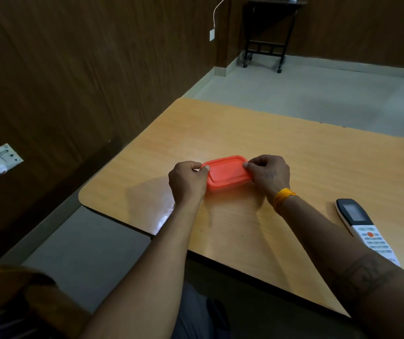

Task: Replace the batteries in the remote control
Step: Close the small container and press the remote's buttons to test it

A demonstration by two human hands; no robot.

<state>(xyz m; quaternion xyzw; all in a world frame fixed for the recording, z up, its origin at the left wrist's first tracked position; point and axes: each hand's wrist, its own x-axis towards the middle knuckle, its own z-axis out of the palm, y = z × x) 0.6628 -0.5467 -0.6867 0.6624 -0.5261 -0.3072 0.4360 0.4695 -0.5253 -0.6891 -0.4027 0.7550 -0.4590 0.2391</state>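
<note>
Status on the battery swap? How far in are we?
Early. Nothing on the remote looks done: it lies face up on the table by the right forearm, untouched. In hand: the left hand and right hand grip opposite ends of the orange box, lid on, thumbs at its rim. No batteries are visible. Left: open the box, open the remote, swap the batteries, close it.

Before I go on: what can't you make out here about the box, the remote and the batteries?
Head view only:
- Orange lidded plastic box: contents hidden by its lid; both ends covered by left hand and right hand.
- White remote control: lower end hidden behind the right forearm; underside faces the wooden table.
- Batteries: none visible.
</note>
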